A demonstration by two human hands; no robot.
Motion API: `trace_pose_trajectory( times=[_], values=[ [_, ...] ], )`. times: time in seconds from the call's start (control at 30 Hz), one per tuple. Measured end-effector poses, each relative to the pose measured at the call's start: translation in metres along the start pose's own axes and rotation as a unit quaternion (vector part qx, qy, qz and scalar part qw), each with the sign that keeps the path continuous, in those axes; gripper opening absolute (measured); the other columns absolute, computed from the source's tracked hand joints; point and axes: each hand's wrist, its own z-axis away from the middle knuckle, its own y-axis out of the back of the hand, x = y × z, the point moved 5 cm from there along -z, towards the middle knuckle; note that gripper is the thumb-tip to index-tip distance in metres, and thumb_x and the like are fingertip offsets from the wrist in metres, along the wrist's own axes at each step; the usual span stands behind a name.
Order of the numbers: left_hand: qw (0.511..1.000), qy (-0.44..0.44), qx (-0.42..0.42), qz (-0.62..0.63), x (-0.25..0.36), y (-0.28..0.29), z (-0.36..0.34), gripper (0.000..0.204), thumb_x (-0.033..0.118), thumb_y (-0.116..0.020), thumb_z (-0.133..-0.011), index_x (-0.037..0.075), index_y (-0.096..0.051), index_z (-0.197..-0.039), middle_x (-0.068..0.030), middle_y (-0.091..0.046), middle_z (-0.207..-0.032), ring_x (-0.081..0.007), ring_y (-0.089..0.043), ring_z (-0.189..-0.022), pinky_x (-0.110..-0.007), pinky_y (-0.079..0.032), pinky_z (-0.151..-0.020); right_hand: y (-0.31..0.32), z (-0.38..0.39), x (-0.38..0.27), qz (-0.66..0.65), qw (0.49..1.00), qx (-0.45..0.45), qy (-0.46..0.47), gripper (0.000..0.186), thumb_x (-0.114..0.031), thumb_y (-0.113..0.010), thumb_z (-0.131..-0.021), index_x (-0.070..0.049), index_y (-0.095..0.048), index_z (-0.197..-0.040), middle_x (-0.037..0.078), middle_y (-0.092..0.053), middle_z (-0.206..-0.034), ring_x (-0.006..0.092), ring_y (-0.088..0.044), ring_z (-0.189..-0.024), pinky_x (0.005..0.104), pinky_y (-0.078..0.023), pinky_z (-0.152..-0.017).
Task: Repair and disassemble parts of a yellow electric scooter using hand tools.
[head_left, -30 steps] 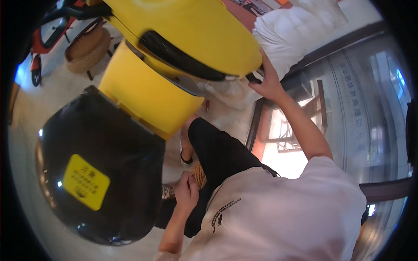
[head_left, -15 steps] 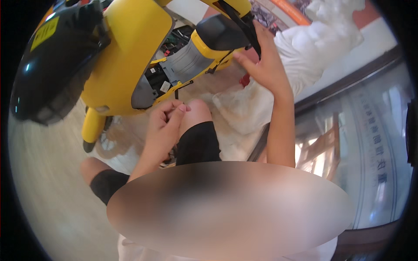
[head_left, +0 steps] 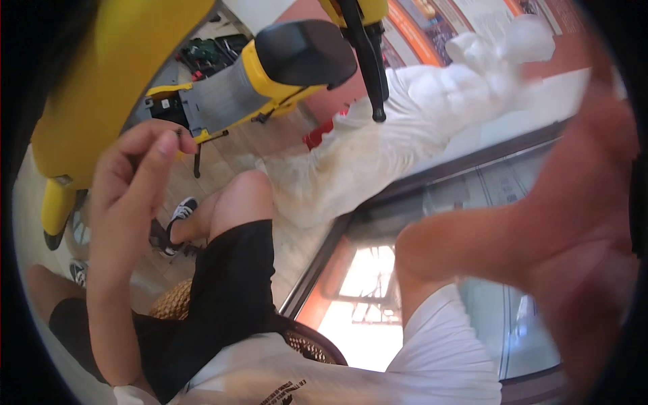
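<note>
My left hand (head_left: 131, 182) is raised above my bare knee, thumb and forefinger pinched together. A tiny dark thing shows at the fingertips, too small to name. Just beyond that hand is a yellow scooter (head_left: 135, 40) with its grey floor section (head_left: 223, 98) and a dark opening with parts inside. Its black seat (head_left: 307, 54) lies farther back, and a black handlebar lever (head_left: 368, 67) hangs in at the top. Very large and blurred, my right hand (head_left: 574, 196) fills the right side close to the camera, away from the scooter; its fingers are smeared and partly cut off.
A white draped statue (head_left: 378, 148) stands beyond my knees. Along the right runs a dark-framed glass surface (head_left: 466, 196) with bright reflections. I sit on a woven chair (head_left: 307, 341). Printed panels (head_left: 432, 27) line the back, and a red object (head_left: 320, 131) is by the statue.
My right hand has let go of the handlebar lever and come back right, close to the camera. My left hand has risen leftward, still pinched. The whole view has shifted.
</note>
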Motion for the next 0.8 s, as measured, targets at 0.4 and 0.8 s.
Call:
trace_pose_trajectory(
  times=[0.4, 0.8],
  values=[
    [0.997, 0.059, -0.037, -0.034, -0.018, 0.0, 0.073, 0.019, 0.016, -0.054, -0.096, 0.002, -0.058, -0.083, 0.0038, -0.048, -0.071, -0.0072, -0.044, -0.069, -0.024, -0.038, -0.061, 0.129, 0.085, -0.188, 0.106, 0.869, -0.028, 0.483, 0.069, -0.037, -0.068, -0.083, -0.01, -0.039, -0.139, 0.018, -0.032, -0.149, 0.041, -0.029, -0.138, 0.0704, -0.022, -0.106],
    [0.999, 0.006, 0.04, -0.013, 0.002, -0.012, 0.001, 0.019, 0.022, -0.053, -0.097, 0.004, -0.061, -0.096, 0.0081, -0.044, -0.062, 0.0004, -0.03, -0.048, -0.019, -0.022, -0.044, 0.14, 0.067, -0.117, -0.081, 0.956, 0.136, 0.247, 0.056, -0.035, -0.06, -0.088, -0.01, -0.042, -0.136, 0.016, -0.033, -0.149, 0.038, -0.031, -0.138, 0.0696, -0.019, -0.108]
  ],
)
